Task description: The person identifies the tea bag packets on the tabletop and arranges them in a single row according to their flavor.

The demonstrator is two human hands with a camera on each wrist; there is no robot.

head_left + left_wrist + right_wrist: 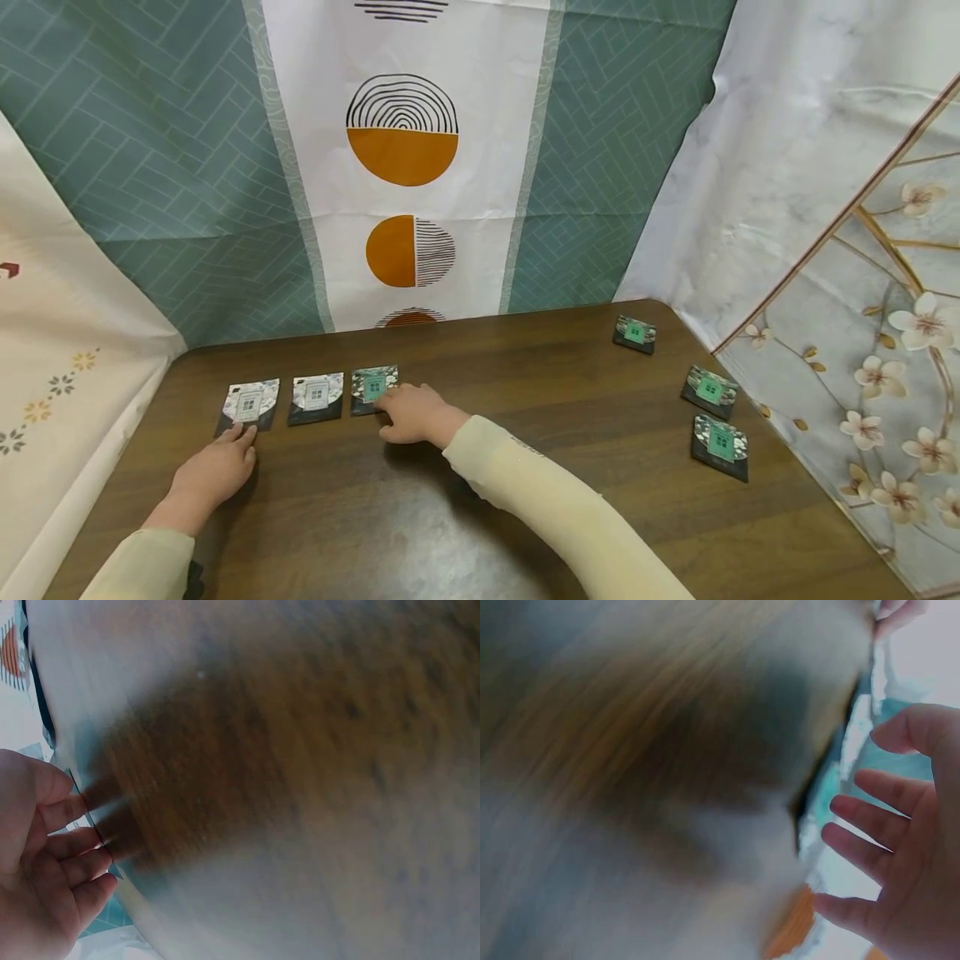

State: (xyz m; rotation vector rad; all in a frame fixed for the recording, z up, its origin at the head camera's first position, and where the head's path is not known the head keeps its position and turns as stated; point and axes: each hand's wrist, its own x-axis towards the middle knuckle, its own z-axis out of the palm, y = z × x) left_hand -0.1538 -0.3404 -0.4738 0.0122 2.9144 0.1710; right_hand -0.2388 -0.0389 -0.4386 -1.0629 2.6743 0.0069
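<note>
Three flat square packets lie in a row at the left of the brown table. The leftmost, a pale-labelled packet (pixel 251 402), has the fingertips of my left hand (pixel 215 469) on its near edge. Beside it is a second pale-labelled packet (pixel 317 398) with a dark lower band. At the row's right end lies a green-labelled packet (pixel 369 387). My right hand (pixel 420 414) has its fingertips at that packet's lower right corner, partly covering it. The right wrist view shows this hand (pixel 900 832) with fingers spread. In the left wrist view, my left hand (pixel 52 862) has loosely bent fingers.
Three more green-labelled packets lie along the right side: one near the back corner (pixel 634 334), one further forward (pixel 709 392) and a nearer one (pixel 720 447). The brown table (pixel 495 367) ends against a patterned teal-and-white cloth (pixel 420 267) behind, with floral cloth (pixel 870 375) at the right.
</note>
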